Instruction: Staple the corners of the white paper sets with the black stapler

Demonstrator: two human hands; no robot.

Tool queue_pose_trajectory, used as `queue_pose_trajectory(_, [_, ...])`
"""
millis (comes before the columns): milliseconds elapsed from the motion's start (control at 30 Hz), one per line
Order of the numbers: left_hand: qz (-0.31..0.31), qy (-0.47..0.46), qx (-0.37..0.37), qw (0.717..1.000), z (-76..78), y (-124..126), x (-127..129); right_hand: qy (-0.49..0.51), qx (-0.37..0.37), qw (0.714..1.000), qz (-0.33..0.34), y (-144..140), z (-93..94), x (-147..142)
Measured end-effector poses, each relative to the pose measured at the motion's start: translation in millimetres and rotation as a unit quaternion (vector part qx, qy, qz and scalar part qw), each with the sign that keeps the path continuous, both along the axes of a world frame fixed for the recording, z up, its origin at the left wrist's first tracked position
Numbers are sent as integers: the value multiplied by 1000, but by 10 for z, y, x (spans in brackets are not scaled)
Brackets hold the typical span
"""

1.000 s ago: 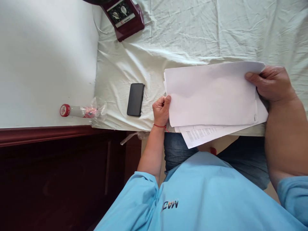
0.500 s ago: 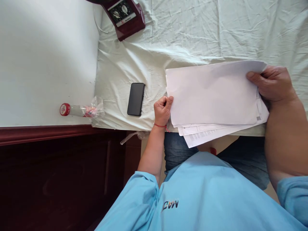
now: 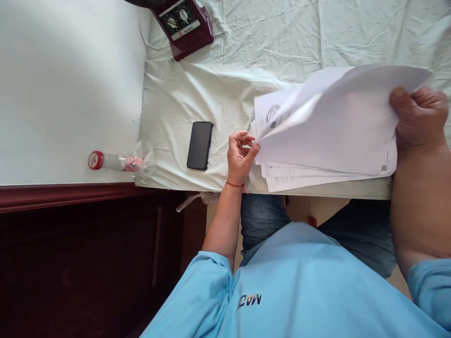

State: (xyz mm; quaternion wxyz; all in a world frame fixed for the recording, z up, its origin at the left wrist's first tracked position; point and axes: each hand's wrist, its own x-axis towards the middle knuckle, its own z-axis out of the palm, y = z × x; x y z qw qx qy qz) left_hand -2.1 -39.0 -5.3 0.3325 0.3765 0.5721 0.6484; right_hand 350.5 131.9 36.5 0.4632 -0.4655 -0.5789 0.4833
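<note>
Loose white paper sheets (image 3: pixel 338 136) lie in a stack over the cloth-covered table, with uneven edges and some print showing. My right hand (image 3: pixel 419 115) grips their right side, thumb on top and the other fingers partly hidden underneath. At the left edge my left hand (image 3: pixel 242 152) pinches a corner of the top sheet between thumb and fingertips. That top sheet bulges upward, and beneath it a printed page (image 3: pixel 264 112) with a round mark shows. A red string bracelet circles my left wrist.
A black phone (image 3: pixel 199 145) lies left of my left hand. A red-capped clear bottle (image 3: pixel 112 162) with crumpled plastic is at the table's left edge. A dark red device with knobs (image 3: pixel 190 33) stands at the back left. Pale wrinkled cloth (image 3: pixel 225 84) covers the table.
My right hand has moved right and slightly away from me with the papers. The top sheet now curves up, uncovering print below, and my left fingers have loosened from a fist into a fingertip pinch.
</note>
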Motion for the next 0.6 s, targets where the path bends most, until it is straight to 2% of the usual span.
queue_pose_trajectory(100, [-25, 16, -21, 999, 1, -6, 12, 24, 13, 1000, -15, 25, -13, 5])
queue_pose_trajectory(233, [-61, 80, -66, 993, 78, -37, 60, 40, 7, 999, 6, 12, -15, -10])
queue_pose_trajectory(400, [-34, 133, -80, 987, 151, -60, 78, 61, -8, 998, 26, -46, 30, -27])
queue_pose_trajectory(600, [10, 78, -71, 994, 125, -61, 33, 78, -65, 990, 94, -95, 74, -34])
